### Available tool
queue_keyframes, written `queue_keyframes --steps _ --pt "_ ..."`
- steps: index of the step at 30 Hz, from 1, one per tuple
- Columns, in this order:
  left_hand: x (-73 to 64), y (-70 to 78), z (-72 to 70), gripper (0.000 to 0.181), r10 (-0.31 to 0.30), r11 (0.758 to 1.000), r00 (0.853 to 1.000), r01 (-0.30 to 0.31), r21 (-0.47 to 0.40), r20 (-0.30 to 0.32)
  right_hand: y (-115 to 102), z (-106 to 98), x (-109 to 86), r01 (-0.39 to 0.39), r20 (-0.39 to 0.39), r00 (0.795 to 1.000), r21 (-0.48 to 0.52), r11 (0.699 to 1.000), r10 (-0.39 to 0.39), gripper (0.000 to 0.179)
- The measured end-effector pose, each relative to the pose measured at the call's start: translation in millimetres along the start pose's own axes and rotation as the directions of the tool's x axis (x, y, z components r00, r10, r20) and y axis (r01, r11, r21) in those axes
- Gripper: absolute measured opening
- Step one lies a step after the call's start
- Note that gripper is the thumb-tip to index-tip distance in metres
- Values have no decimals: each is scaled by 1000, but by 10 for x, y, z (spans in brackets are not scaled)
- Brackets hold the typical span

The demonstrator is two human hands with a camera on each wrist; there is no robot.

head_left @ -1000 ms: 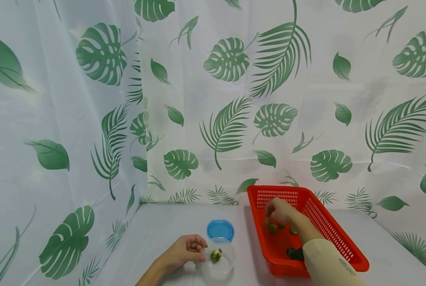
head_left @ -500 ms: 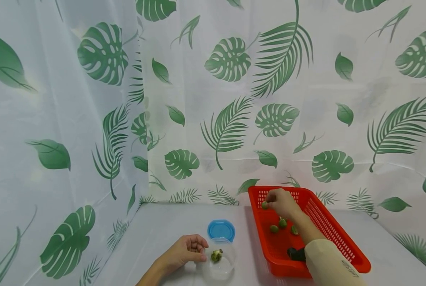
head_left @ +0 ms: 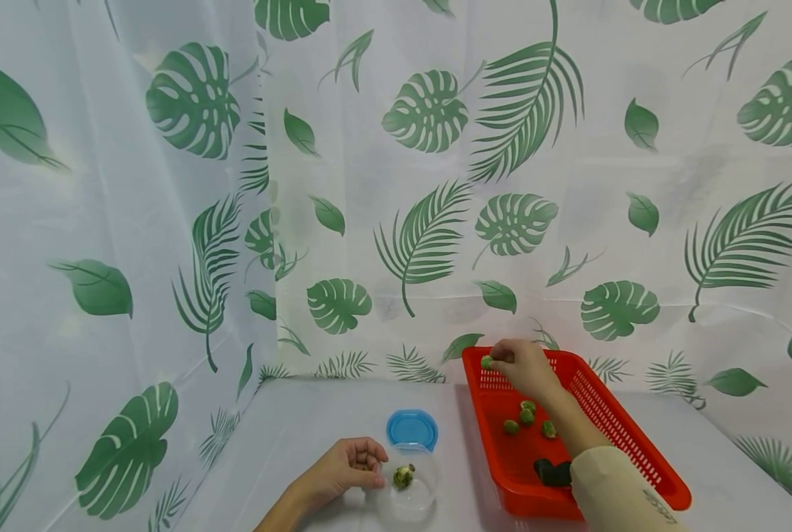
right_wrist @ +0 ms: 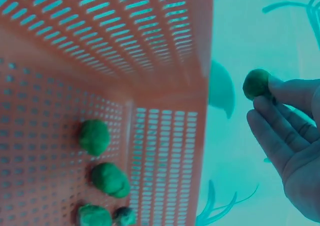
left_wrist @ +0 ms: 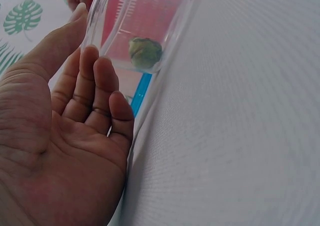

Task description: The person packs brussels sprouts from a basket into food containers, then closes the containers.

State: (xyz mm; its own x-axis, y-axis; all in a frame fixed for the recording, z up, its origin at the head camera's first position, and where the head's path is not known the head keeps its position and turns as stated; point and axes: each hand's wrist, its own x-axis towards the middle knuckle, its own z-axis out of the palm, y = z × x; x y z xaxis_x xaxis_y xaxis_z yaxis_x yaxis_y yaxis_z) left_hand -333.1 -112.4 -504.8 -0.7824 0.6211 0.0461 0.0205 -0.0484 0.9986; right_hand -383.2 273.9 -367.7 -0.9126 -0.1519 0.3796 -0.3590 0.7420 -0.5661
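My right hand (head_left: 524, 367) pinches a green Brussels sprout (head_left: 487, 362) between thumb and fingers, above the far left rim of a red plastic basket (head_left: 496, 473). The right wrist view shows that Brussels sprout (right_wrist: 257, 84) at the fingertips, outside the basket wall. Several other Brussels sprouts (right_wrist: 94, 137) lie in the basket. On the table my left hand (head_left: 339, 469) holds the left side of a small clear plastic container (head_left: 419, 506), its fingers curled at the rim. A single yellowish-green Brussels sprout (left_wrist: 145, 52) sits in that container.
Just behind the clear container lies a blue lid (head_left: 412, 428). A black object (head_left: 552, 473) is in the near part of the basket, partly hidden by the right sleeve. A leaf-patterned sheet (head_left: 429, 244) hangs at the back and left of the white table.
My right hand has lifted a Brussels sprout from inside the basket up to its far left rim, uncovering the others. The left hand and clear container stay in place.
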Motion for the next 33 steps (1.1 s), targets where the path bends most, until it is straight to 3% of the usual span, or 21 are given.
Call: queue_keyframes --steps 12,23,33 --pt "-5 -14 9 28 -3 1000 1000 3 1 -9 -320 29 21 84 -59 995 18 996 -83 16" --pt "-8 4 9 30 1 1000 1000 -1 10 -14 -496 66 17 109 -73 992 37 993 -106 19" --pt "3 -16 -7 29 2 1000 1000 -2 11 -8 -700 86 -10 211 -115 973 92 973 -201 20"
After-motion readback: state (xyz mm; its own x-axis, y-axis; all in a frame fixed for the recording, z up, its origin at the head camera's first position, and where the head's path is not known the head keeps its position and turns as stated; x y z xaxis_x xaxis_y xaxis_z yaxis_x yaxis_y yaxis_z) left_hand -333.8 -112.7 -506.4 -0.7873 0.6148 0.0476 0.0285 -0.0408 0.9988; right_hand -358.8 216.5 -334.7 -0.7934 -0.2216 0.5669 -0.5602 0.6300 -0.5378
